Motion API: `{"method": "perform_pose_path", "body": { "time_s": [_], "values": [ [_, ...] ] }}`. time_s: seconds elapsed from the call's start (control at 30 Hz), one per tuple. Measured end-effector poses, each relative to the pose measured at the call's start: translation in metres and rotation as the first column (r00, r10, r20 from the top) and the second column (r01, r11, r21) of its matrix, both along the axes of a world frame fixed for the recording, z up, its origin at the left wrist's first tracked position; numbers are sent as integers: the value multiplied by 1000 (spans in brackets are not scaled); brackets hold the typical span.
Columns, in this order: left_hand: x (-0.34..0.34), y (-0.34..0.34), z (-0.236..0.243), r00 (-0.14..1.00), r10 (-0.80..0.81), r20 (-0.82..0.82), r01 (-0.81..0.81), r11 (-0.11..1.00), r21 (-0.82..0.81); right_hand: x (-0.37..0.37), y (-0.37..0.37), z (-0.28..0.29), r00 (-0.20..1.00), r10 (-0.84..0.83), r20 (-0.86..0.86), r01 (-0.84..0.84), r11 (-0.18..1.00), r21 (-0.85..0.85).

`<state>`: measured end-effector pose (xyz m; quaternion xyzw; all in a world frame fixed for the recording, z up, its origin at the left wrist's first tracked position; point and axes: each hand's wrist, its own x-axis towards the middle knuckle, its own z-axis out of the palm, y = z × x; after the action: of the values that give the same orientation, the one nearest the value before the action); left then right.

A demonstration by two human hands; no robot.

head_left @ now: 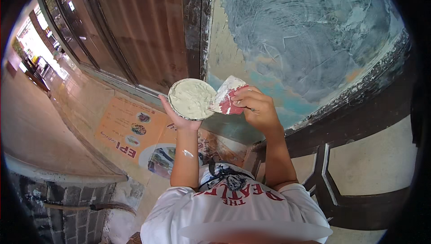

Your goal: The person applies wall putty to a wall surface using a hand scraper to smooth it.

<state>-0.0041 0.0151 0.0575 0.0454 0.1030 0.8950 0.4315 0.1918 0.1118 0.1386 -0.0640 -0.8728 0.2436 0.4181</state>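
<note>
A round bowl (pixel 193 119) full of pale, cream-coloured putty (pixel 192 98) rests on my left hand (pixel 185 123). The palm supports it from below, with the thumb up along its left side. In my right hand (pixel 259 105) is a red putty spreader (pixel 230 101), pinched between thumb and fingers. White putty coats much of its blade, and its lower left edge meets the right rim of the bowl. A white smear marks my left forearm (pixel 185 158).
Ahead to the right stands a wall (pixel 305 33) with grey filler over turquoise paint. A dark-framed window (pixel 139 28) with a brown curtain is at left. An orange printed banner (pixel 119 125) lies on the floor. Dark wooden framework (pixel 359 201) fills the lower right.
</note>
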Motion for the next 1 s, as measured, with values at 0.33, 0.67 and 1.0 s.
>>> {"method": "perform_pose_path", "body": {
  "time_s": [0.33, 0.67, 1.0],
  "values": [
    [2, 10, -16, 997, -11, 71, 14, 999, -33, 20, 28, -15, 942, -329, -65, 269, 857, -440],
    [-10, 4, -30, 999, 17, 47, -16, 999, -31, 49, 99, -108, 721, -653, 232, 681, 605, -413],
    [-10, 5, -38, 999, -32, 5, 31, 997, 71, 37, 109, -117, 707, -678, 202, 704, 652, -281]
  ]
}}
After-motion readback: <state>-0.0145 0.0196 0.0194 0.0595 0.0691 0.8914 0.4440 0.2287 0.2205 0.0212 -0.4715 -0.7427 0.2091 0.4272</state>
